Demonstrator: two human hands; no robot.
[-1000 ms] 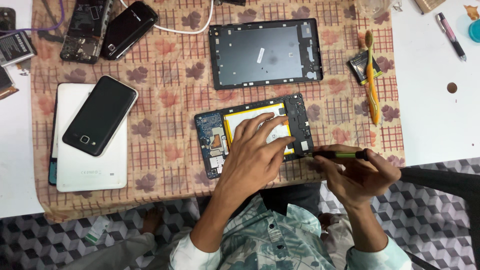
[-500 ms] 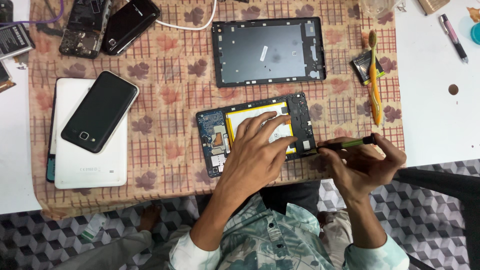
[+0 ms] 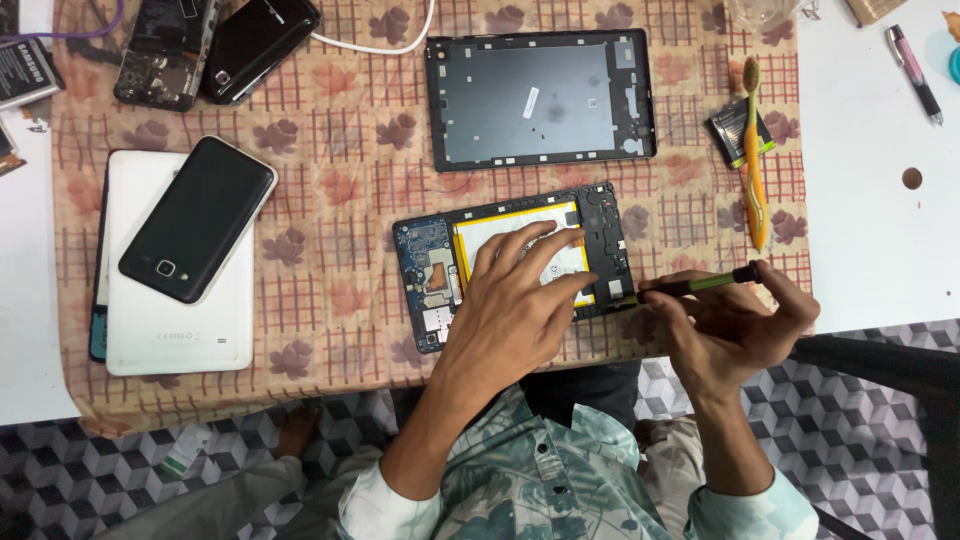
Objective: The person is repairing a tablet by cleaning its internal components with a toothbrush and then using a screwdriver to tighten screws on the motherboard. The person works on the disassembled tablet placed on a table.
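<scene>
An opened tablet (image 3: 430, 262) lies on the patterned cloth, its blue circuit board and white-and-yellow battery (image 3: 487, 228) exposed. My left hand (image 3: 515, 310) lies flat on the battery with fingers spread, pressing the tablet down. A thin green screwdriver (image 3: 695, 286) is gripped in my right hand (image 3: 735, 330), its tip touching the tablet's lower right corner. The removed dark back cover (image 3: 540, 98) lies just beyond the tablet.
A black phone (image 3: 198, 218) rests on a white tablet (image 3: 175, 320) at the left. Two more dark phones (image 3: 215, 45) lie at the top left. An orange toothbrush (image 3: 753, 150) and small battery lie at the right. A pen (image 3: 910, 72) sits on the white table.
My right hand has shifted slightly right and up with the screwdriver, tilting its handle upward. My left hand stays on the battery.
</scene>
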